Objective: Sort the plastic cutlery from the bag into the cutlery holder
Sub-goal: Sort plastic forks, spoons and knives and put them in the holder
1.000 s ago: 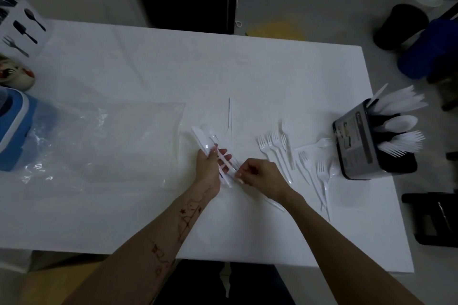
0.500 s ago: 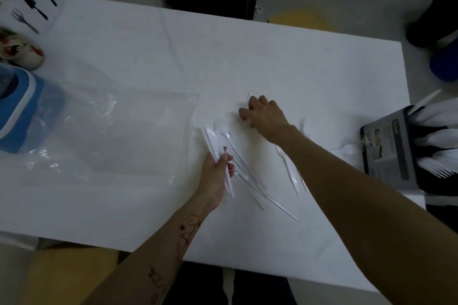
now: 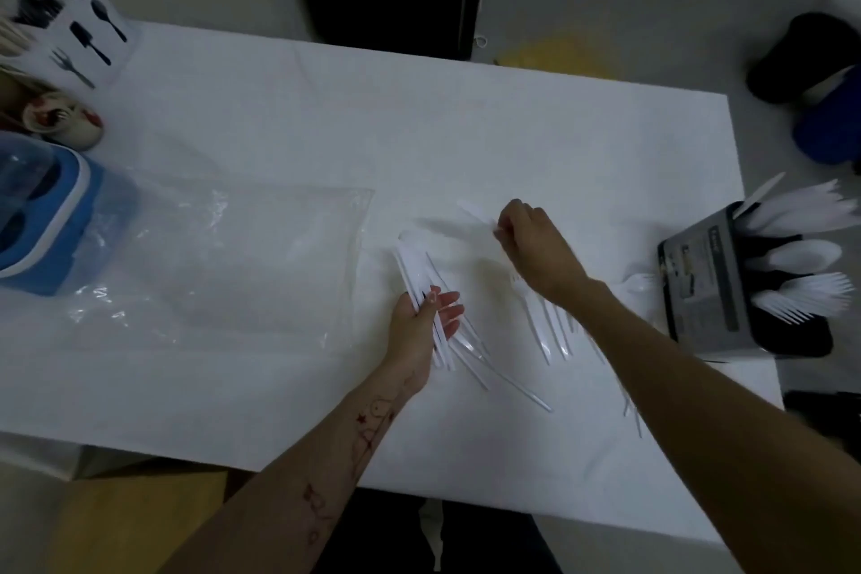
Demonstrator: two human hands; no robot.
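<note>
My left hand [image 3: 421,324] grips a bundle of white plastic knives [image 3: 414,270] fanned out over the white table [image 3: 326,117]. My right hand [image 3: 536,247] pinches the handle of one white knife [image 3: 470,212], lifted just above the table. Loose white forks [image 3: 547,331] lie under my right forearm. The black cutlery holder [image 3: 708,284] stands at the table's right edge, with white knives, spoons and forks sticking out of it. The clear plastic bag [image 3: 223,266] lies flat to the left of my left hand.
A blue and white container [image 3: 60,219] and a patterned mug [image 3: 65,121] sit at the left edge. A white holder with black cutlery icons [image 3: 79,28] stands at the far left corner. Dark and blue bins [image 3: 810,79] are on the floor to the right.
My right hand reached forward to a lone knife farther out on the table and now pinches it, drawn back slightly to the right. My left hand kept its bundle of knives.
</note>
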